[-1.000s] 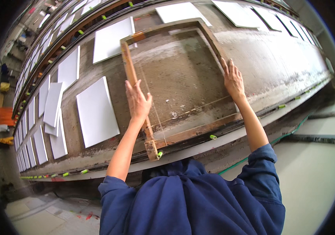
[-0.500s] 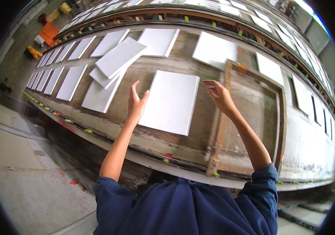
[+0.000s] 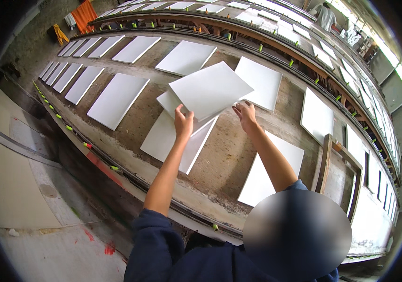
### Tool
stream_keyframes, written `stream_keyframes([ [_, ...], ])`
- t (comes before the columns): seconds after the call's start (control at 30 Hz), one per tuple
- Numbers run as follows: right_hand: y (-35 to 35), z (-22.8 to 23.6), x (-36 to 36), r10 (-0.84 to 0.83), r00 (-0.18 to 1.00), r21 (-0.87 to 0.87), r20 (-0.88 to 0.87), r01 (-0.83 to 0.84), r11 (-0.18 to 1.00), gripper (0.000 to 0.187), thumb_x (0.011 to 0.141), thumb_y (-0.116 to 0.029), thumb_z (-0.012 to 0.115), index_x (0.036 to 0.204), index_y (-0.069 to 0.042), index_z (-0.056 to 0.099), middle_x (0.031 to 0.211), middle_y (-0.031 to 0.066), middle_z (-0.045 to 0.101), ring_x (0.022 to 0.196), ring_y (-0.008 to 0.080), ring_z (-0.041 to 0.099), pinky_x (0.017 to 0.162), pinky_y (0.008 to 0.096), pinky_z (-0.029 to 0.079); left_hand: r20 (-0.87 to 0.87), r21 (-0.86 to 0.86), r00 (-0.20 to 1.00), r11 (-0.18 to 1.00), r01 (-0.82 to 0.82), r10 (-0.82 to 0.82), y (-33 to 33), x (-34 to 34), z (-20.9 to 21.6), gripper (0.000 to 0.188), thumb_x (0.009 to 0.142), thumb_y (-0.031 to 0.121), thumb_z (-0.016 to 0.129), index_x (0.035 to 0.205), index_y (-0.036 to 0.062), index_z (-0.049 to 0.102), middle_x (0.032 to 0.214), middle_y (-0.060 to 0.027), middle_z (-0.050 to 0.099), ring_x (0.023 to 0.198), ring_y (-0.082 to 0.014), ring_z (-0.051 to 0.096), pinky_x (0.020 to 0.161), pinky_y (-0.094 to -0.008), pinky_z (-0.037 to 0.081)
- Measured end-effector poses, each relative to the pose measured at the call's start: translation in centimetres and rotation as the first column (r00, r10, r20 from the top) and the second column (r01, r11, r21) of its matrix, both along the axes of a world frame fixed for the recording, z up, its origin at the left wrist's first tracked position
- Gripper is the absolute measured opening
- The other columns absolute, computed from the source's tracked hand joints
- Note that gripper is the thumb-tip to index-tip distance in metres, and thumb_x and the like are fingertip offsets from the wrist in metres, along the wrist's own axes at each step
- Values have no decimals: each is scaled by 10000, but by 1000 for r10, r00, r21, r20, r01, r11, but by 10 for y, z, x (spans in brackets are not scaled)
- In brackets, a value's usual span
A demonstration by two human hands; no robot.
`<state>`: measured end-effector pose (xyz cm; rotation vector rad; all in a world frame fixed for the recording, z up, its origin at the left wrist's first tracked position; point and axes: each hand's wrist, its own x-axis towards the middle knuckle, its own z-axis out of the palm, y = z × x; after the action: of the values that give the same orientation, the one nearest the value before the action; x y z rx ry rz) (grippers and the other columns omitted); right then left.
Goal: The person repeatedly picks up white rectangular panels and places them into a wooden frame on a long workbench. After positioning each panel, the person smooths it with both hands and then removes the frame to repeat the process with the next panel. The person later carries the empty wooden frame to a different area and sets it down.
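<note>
One white board (image 3: 212, 88) is pinched by left hand (image 3: 184, 124) and right hand (image 3: 246, 115), grip at its edges, over overlapping boards (image 3: 160, 136).

The left hand (image 3: 183, 124) and right hand (image 3: 245, 115) grip the edges of a white top panel (image 3: 212, 91) over the middle of the long bench (image 3: 229, 152), whose surface is brown and stained. Beneath, a middle panel (image 3: 168, 101) lies askew on a bottom panel (image 3: 161, 136). A partly hidden panel (image 3: 261, 182) lies under the right forearm, close to the bench's near edge. A wooden frame (image 3: 324, 164) rests toward the right end. Green tubes (image 3: 114, 168) dot the near edge; an orange cloth (image 3: 84, 17) hangs beyond the left end.
</note>
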<state>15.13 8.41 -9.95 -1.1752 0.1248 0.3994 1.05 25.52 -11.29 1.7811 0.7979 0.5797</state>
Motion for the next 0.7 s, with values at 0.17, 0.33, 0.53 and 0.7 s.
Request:
stream_keyframes([
  [0.17,27,-26,15,-51,997,-233,64,64,970,751,748,-48,665,1320,21,184,1154,209,444,1047,280,509,884,358,461,-292,-90,940,974,-210,176,-8,41,17,806,727,408,663,1309,-24,311,1272,-259,352,1196,-377,361,987,-455,322],
  [0.33,42,-33,14,-14,993,-652,121,90,753,914,680,-119,729,1374,-48,139,1287,240,305,1177,348,389,986,410,358,-483,-2,860,982,-189,164,-14,51,26,797,684,403,707,1258,-23,355,1253,-255,352,1175,-375,369,963,-488,309],
  [0.53,42,-19,8,-30,990,-570,136,103,815,903,731,-31,655,1396,-85,48,1299,199,325,1179,298,386,980,421,355,-107,-409,994,911,-49,5,2,54,10,610,697,146,683,1161,-20,323,1128,-216,420,1039,-309,475,868,-441,400],
  [0.7,2,-5,8,-201,973,-330,110,226,916,900,772,-20,615,1409,-131,-12,1330,197,311,1194,314,371,981,451,330,380,-668,924,675,313,-53,-70,21,71,660,732,-71,570,1206,-5,116,1112,-209,421,983,-252,510,802,-341,474],
])
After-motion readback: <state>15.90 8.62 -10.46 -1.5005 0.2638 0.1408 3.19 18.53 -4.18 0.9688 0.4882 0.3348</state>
